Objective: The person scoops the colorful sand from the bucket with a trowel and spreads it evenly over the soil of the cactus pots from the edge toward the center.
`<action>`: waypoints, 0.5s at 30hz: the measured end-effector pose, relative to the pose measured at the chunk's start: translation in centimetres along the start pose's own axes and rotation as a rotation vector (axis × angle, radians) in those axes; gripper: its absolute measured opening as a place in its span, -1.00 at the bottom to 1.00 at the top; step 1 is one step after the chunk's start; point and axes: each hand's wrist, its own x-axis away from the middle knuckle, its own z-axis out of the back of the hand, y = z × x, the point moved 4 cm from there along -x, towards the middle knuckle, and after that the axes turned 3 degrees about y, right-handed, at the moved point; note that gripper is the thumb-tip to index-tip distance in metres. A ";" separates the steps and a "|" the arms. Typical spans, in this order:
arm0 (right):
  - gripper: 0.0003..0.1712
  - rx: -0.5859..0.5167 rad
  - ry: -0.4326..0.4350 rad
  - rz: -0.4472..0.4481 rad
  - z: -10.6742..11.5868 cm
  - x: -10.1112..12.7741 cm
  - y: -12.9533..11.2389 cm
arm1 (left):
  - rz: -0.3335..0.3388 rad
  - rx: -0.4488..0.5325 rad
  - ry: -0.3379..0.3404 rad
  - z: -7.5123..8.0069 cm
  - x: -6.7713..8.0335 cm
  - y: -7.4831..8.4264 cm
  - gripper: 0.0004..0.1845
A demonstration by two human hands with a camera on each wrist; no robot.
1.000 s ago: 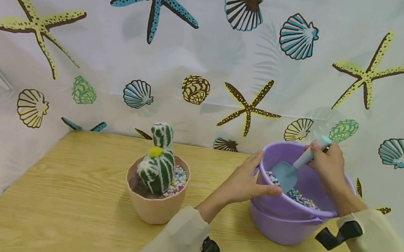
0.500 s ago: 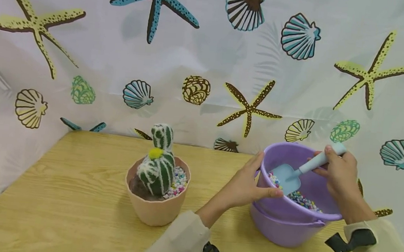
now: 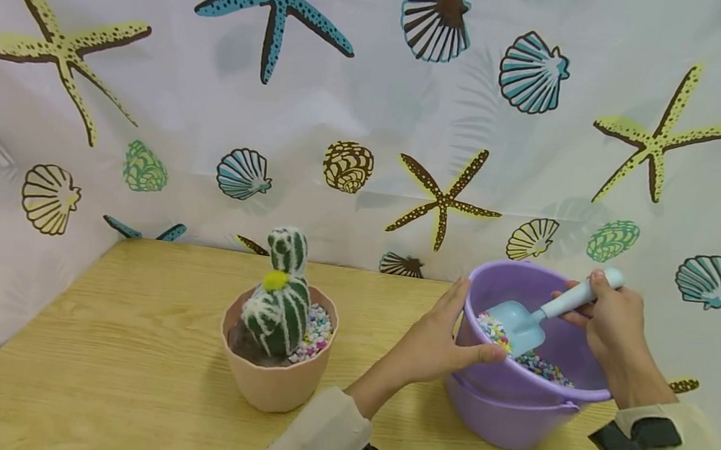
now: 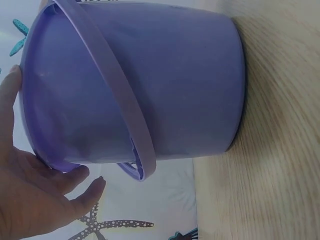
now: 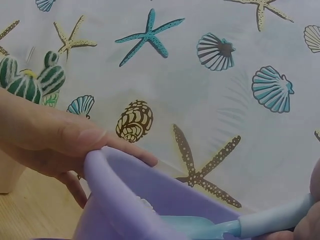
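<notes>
A purple bucket [image 3: 512, 413] with a folded-down bail handle [image 4: 122, 92] stands on the table at right. Multicoloured small pebbles [image 3: 545, 371] lie inside it. My left hand [image 3: 429, 342] holds the bucket at its left side, thumb along the near rim and fingers spread around the side. My right hand [image 3: 618, 328] grips the light handle of a pale blue toy shovel [image 3: 523, 329] over the bucket's opening. The shovel's blade tilts down to the left, among the pebbles near the left inner wall. In the right wrist view, the bucket's wall hides part of the blade.
Left of the bucket stands a peach flowerpot [image 3: 273, 383] with a knitted-looking green cactus [image 3: 278, 318] bearing a yellow flower. Coloured pebbles cover the pot's right part, brown material its left. A shell-and-starfish printed cloth [image 3: 379, 96] hangs behind the wooden table [image 3: 126, 362].
My right hand has moved right and slightly down, lowering the shovel's handle so it lies flatter. The left hand still holds the bucket's rim in the same spot.
</notes>
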 end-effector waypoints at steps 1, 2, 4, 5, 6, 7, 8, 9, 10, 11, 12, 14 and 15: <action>-0.74 -0.008 -0.001 0.000 0.1 0.0 0.0 | 0.000 -0.010 -0.001 0.0 0.0 0.0 0.19; -0.73 -0.023 0.001 0.001 0.1 0.0 0.0 | 0.000 -0.015 0.000 0.0 0.0 0.0 0.19; -0.72 -0.061 0.013 -0.001 0.2 0.0 0.0 | -0.001 -0.015 0.003 0.1 0.0 0.0 0.19; -0.72 -0.083 0.025 -0.006 0.2 0.0 0.0 | -0.001 -0.014 0.004 0.1 0.0 0.0 0.19; -0.72 -0.109 0.040 -0.011 0.2 0.0 0.0 | -0.001 -0.013 0.005 0.2 0.0 0.0 0.19; -0.73 -0.132 0.057 -0.018 0.3 0.0 0.0 | 0.000 -0.013 0.004 0.2 0.0 0.0 0.19; -0.74 -0.153 0.077 -0.026 0.3 0.0 0.0 | 0.002 -0.013 0.002 0.2 0.0 0.0 0.19; -0.75 -0.172 0.097 -0.034 0.4 0.0 0.0 | 0.004 -0.014 -0.001 0.1 0.0 0.0 0.19; -0.76 -0.186 0.112 -0.040 0.5 0.0 0.0 | 0.004 -0.014 -0.004 0.1 0.0 0.0 0.20; -0.76 -0.193 0.124 -0.044 0.5 0.0 0.1 | 0.006 -0.013 -0.008 0.0 0.1 -0.1 0.20; -0.76 -0.197 0.133 -0.046 0.6 0.0 0.1 | 0.007 -0.010 -0.010 -0.1 0.1 -0.1 0.20; -0.76 -0.213 0.144 -0.051 0.7 0.0 0.1 | 0.012 -0.003 -0.013 -0.1 0.1 -0.1 0.20; -0.76 -0.223 0.146 -0.051 0.7 0.0 0.1 | 0.015 0.001 -0.013 -0.1 0.1 -0.1 0.20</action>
